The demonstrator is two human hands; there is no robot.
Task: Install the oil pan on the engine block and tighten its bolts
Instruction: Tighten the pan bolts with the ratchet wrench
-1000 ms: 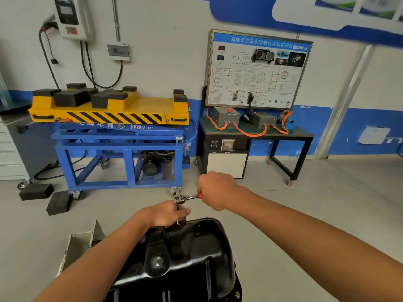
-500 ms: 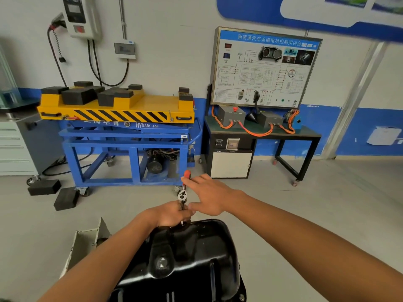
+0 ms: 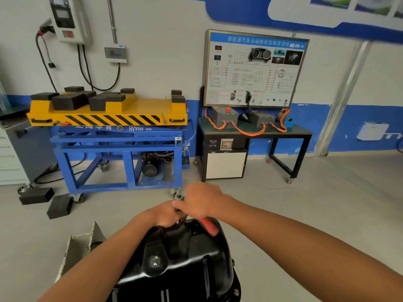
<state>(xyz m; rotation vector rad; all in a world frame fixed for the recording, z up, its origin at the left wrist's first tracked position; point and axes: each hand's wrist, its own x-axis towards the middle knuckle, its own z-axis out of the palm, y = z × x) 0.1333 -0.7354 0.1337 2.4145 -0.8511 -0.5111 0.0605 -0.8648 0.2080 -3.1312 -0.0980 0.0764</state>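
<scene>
Occupying the lower middle of the head view: one black oil pan (image 3: 185, 258), sump side up, bolt flange showing at its near right edge. Right hand (image 3: 202, 199), at the pan's far rim, fingers curled round a ratchet (image 3: 209, 226) whose red handle juts out over the pan. Left hand (image 3: 168, 214), touching the right hand and resting against the pan's far rim; its fingers are hidden, so their hold cannot be told. Left of the pan, on the floor: grey metal tray (image 3: 80, 245). Beyond the pan: blue lift cart (image 3: 117, 147) with a yellow top; training panel (image 3: 255, 68) on a black counter (image 3: 305, 134).
</scene>
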